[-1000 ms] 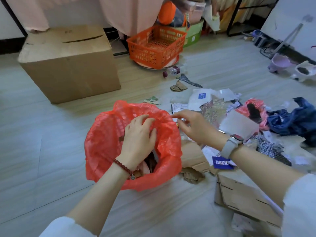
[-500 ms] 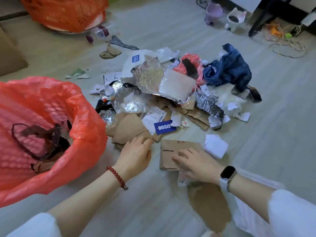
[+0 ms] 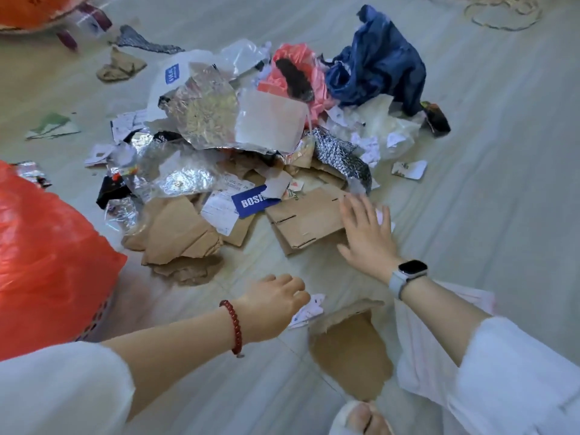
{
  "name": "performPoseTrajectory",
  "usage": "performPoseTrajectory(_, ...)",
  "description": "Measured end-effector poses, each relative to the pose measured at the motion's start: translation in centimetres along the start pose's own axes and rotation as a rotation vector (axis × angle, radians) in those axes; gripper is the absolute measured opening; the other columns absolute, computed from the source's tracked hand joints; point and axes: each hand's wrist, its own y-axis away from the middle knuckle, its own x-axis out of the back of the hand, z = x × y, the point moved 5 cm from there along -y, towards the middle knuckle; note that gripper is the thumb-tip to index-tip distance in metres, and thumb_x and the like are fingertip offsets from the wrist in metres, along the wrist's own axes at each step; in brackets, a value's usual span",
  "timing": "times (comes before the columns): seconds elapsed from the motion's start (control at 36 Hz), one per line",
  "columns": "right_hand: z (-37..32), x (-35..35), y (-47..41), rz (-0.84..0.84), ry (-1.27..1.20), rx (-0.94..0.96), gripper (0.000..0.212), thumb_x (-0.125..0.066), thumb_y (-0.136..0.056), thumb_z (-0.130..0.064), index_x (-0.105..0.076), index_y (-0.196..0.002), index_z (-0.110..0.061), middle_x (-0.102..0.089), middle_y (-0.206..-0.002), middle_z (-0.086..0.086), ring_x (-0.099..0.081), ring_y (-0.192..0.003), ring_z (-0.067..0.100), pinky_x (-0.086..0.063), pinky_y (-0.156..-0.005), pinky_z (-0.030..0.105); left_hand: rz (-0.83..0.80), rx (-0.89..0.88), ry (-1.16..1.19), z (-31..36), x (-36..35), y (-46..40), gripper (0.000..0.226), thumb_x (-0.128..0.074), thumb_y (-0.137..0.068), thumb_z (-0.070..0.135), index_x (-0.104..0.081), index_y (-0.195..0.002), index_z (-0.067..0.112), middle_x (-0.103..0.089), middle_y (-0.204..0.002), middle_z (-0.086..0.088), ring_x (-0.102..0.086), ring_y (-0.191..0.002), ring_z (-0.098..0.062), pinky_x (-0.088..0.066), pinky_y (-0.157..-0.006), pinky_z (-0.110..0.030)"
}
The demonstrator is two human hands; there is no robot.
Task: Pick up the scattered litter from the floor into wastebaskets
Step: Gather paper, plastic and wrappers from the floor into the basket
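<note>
The left hand (image 3: 273, 304) has come back from the brown paper (image 3: 179, 229) toward the white scrap (image 3: 309, 309), fingers curled over it. The right hand (image 3: 365, 237) has slid from the near end of the cardboard (image 3: 306, 219) to its right edge, fingers spread flat.

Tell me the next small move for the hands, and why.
Probably close the left hand on the small crumpled white paper scrap at its fingertips, then drop it into the red-lined wastebasket beside it. The right hand lies open and flat on the folded brown cardboard piece, gripping nothing.
</note>
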Motion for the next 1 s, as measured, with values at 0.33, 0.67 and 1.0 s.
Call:
performPoseTrajectory(0.33,6.1,-4.3,1.4,-0.033,-0.397,-0.259,0.083,-0.062,-0.081,-0.043,-0.018,-0.145,-0.014,-0.023,-0.149,0.006,-0.02,-0.137,0.03,-0.031,-0.107,0.047,0.087,0.133,0.091,1.5,-6.8,-0.9,0.065,-0.083,-0.059,0.026,-0.046,-0.112,0.028,-0.06,-0.11,0.005,-0.047,-0.098,-0.019,-0.051,-0.062,-0.026)
performPoseTrajectory(0.67,6.5,-4.2,4.2,-0.341,-0.206,-0.142,0.088,-0.064,-0.069,-0.062,-0.033,-0.135,-0.012,-0.034,-0.14,0.007,-0.033,-0.129,0.026,-0.034,-0.098,0.041,0.106,0.478,0.461,-1.2,-5.3,-1.1,0.039,-0.042,-0.091,0.001,-0.042,-0.128,0.014,-0.048,-0.119,-0.005,-0.055,-0.098,-0.02,-0.048,-0.077,-0.032)
performPoseTrajectory(1.0,5.7,-7.8,8.3,-0.307,-0.489,-0.228,0.096,-0.064,-0.065,-0.057,-0.021,-0.14,-0.016,-0.009,-0.154,0.015,-0.001,-0.144,0.025,-0.013,-0.117,0.037,0.39,0.291,0.261,-1.3,-1.4,-1.8,0.034,-0.077,-0.058,-0.013,-0.067,-0.081,0.01,-0.063,-0.074,-0.002,-0.06,-0.061,-0.021,-0.044,-0.046,-0.021)
